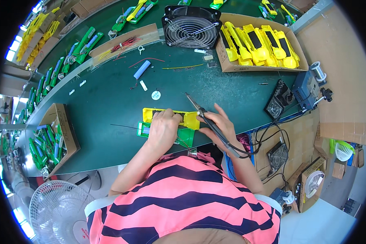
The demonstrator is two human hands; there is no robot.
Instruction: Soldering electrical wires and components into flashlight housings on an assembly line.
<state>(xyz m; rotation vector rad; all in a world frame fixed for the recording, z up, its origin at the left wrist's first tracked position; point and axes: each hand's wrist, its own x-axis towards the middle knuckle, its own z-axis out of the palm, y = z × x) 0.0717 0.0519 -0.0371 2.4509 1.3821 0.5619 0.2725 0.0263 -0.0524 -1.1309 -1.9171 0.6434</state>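
I'm gripping long yellow plastic shell (191, 120) by its middle with left hand (164, 127), fingers bent over it. Shell is sitting just beyond green plastic casing (187, 137), near front edge of dark green tabletop (105, 110). My right hand (220, 124) is clasping slim black-handled soldering iron (214, 128), iron's tip pointing forward-left.

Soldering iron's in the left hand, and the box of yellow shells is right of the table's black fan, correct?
Not quite: the head view shows the iron in the right hand. The box of shells is right of that fan.
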